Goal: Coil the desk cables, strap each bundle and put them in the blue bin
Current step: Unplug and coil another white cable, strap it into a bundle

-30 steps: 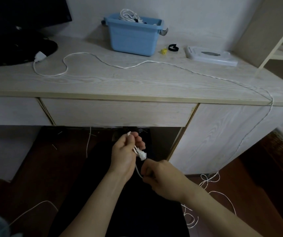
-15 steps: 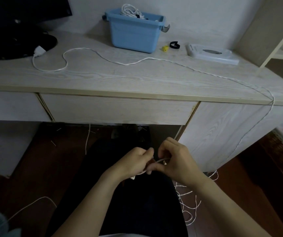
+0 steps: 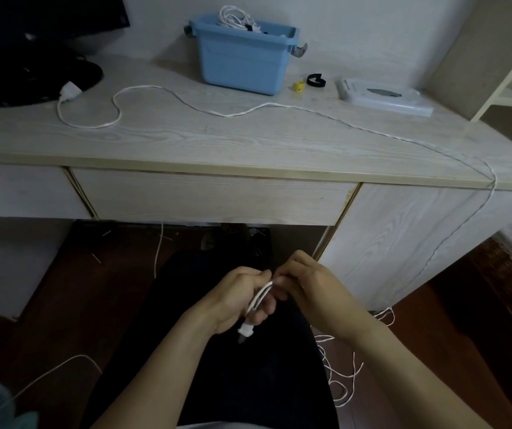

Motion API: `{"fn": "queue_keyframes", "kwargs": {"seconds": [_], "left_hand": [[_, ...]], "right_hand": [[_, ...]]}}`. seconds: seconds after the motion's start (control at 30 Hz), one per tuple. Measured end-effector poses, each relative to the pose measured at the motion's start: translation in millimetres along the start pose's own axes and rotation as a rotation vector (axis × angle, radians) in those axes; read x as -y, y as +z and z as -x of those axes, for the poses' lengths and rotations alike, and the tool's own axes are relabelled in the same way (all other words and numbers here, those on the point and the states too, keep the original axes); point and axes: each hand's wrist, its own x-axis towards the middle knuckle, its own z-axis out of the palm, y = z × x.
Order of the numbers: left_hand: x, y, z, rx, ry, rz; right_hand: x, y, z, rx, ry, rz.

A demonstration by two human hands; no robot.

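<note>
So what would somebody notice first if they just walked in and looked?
Probably the two hands low in the middle: the left hand grips folded loops of white cable while the right hand pinches them. Next, that cable snaking across the desk, and the blue bin at the back.

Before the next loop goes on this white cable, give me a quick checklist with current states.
1. Left hand grips the started coil: ok.
2. Right hand pinches the cable at the coil: ok.
3. Plug end hangs free below the left grip: ok.
4. Slack on the floor free of tangles: not ok, loose overlapping loops.
5. Cable run across the desk free to pull: cannot tell.
6. Black strap near the blue bin: ok.
</note>
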Motion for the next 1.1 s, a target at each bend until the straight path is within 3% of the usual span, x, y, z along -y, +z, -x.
{"fn": "queue_keyframes", "kwargs": {"seconds": [0.1, 0.2, 0.3, 0.4, 0.57, 0.73, 0.9, 1.0, 1.1], "left_hand": [[-3.0, 0.3, 2.4, 0.099, -0.010, 0.059], [-6.3, -0.8, 3.6, 0.083, 0.060, 0.188], [-7.8, -4.7, 3.0, 0.079, 0.170, 0.512], [-9.3, -11.7, 2.0, 0.113, 0.267, 0.703], [-3.7, -10.7, 0.4, 0.217, 0.299, 0.750], [-8.9, -14.3, 0.7, 0.091, 0.198, 0.927], [-13.1, -34.3, -3.5, -0.187, 0.344, 1.172], [-15.2, -45.4, -2.4, -0.300, 0.397, 1.205], [-10.8, -46.4, -5.5, -0.340, 0.364, 1.140]], "right_hand": [[-0.5, -1.1, 0.2, -0.100, 0.056, -0.002], [3.7, -2.1, 0.4, -0.188, 0.226, -0.250], [-0.5, -4.3, 2.3, -0.045, 0.367, -0.535], [-3.6, 1.3, 3.9, 0.073, 0.393, -0.637], [-2.2, 11.3, -3.0, -0.181, 0.429, -0.820], [-9.1, 3.3, 0.6, -0.021, 0.396, -0.662], [-33.0, 3.3, 8.1, 0.290, 0.565, -0.317], [-45.4, 6.3, 13.9, 0.366, 0.695, -0.369], [-48.6, 10.4, 13.3, 0.381, 0.555, -0.201]]}}
